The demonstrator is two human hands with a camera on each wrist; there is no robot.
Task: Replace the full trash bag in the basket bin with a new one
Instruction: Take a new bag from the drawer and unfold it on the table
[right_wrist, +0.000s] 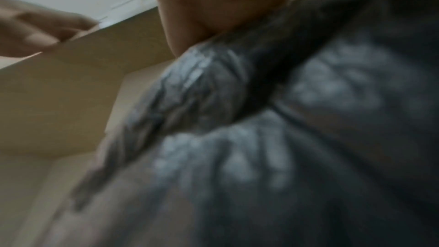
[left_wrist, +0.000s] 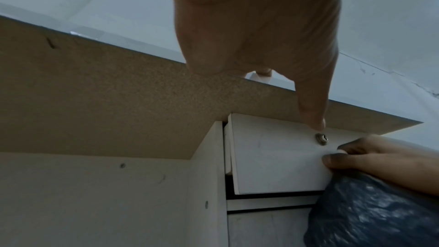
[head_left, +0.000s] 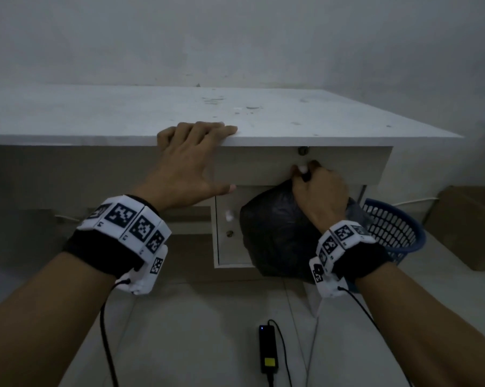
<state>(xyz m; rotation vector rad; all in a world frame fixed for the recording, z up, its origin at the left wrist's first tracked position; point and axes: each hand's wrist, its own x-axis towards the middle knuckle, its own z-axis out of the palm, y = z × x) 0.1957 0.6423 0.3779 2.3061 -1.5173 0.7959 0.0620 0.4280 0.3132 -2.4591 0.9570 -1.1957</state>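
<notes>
A full black trash bag point(head_left: 277, 233) hangs in front of the desk's cabinet, its neck gathered in my right hand point(head_left: 316, 185). That hand's fingertips also pinch the small white knob point(head_left: 301, 169) of the desk drawer point(head_left: 263, 166), which stands slightly pulled out in the left wrist view. My left hand point(head_left: 191, 152) rests on the desk's front edge, fingers on top, thumb stretched below. The blue basket bin point(head_left: 394, 230) stands on the floor at the right, behind the bag. The right wrist view is filled by the blurred bag point(right_wrist: 237, 138).
The white desk top point(head_left: 124, 115) runs to the wall. Under the drawer is a cabinet door point(head_left: 227, 233) with a lock. A cardboard box point(head_left: 467, 222) sits on the floor far right. A black power adapter point(head_left: 267, 350) and cables lie on the floor near me.
</notes>
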